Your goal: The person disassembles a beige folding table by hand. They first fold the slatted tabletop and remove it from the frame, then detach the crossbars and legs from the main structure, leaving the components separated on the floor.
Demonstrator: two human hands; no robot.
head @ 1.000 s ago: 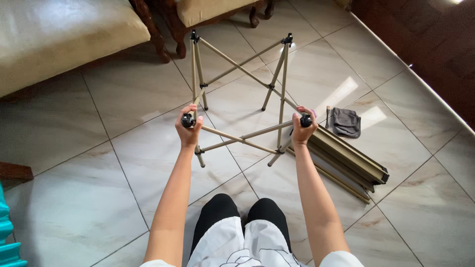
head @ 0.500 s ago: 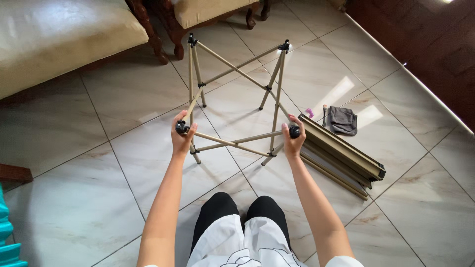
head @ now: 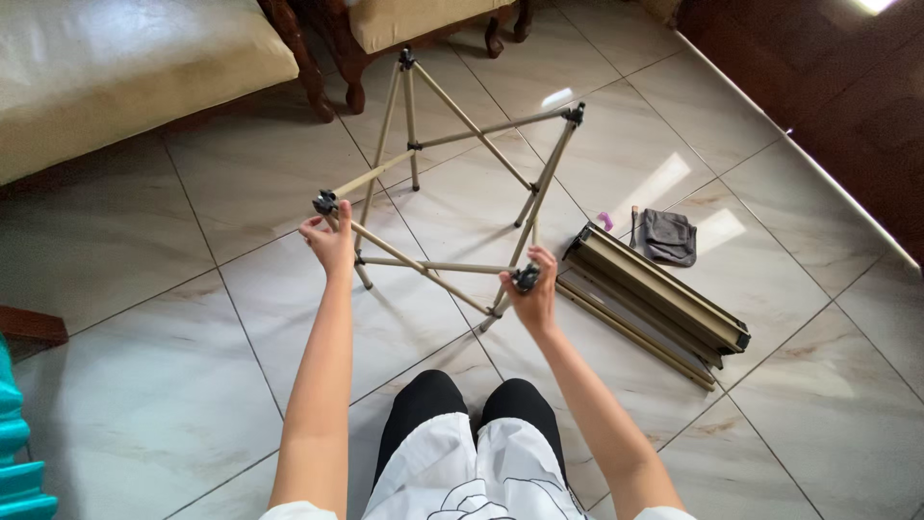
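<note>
A folding frame of tan metal poles (head: 452, 183) with black joints stands spread on the tiled floor in front of me. My left hand (head: 330, 241) grips the pole just under the near left black top joint. My right hand (head: 532, 287) is closed around the near right black joint. The two far top joints stand free toward the chairs. My knees in black and white clothing show at the bottom.
A folded bundle of tan slats (head: 654, 299) lies on the floor to the right, with a small grey pouch (head: 669, 236) beyond it. Cushioned wooden seats (head: 125, 67) stand at the back left. A teal object (head: 19, 443) sits at the left edge.
The frame has turned and tilted, its left side now higher and farther than the right. My right hand has dropped lower and nearer with its joint.
</note>
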